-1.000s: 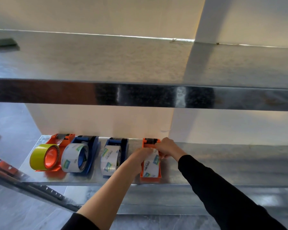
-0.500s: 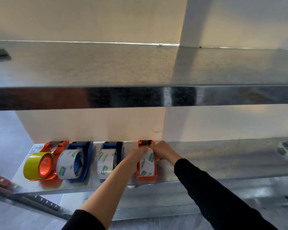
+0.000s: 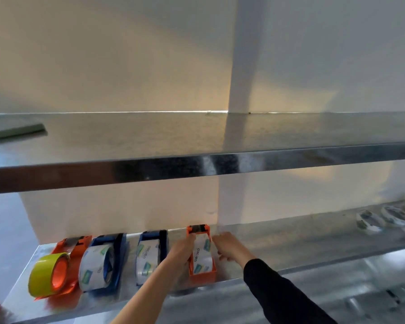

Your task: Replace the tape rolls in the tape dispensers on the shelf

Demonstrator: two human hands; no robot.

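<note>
Four tape dispensers stand in a row on the lower metal shelf (image 3: 290, 244). From the left: an orange dispenser (image 3: 77, 244) with a yellow roll (image 3: 49, 273), two blue dispensers (image 3: 117, 253) (image 3: 153, 239) with clear printed rolls, and an orange dispenser (image 3: 202, 274) with a clear printed roll (image 3: 202, 253). My left hand (image 3: 182, 250) grips the left side of this last dispenser at the roll. My right hand (image 3: 228, 246) lies on the shelf just right of it, fingers bent, nothing visible in it.
Several loose, blurred tape rolls (image 3: 369, 220) lie at the far right of the lower shelf. The upper metal shelf (image 3: 197, 167) juts out above my hands, with a flat green object (image 3: 14, 132) at its left. A white post (image 3: 240, 66) runs behind.
My right hand has come off the right-hand orange dispenser and now rests beside it. My left hand stays on it. The view has tilted upward.
</note>
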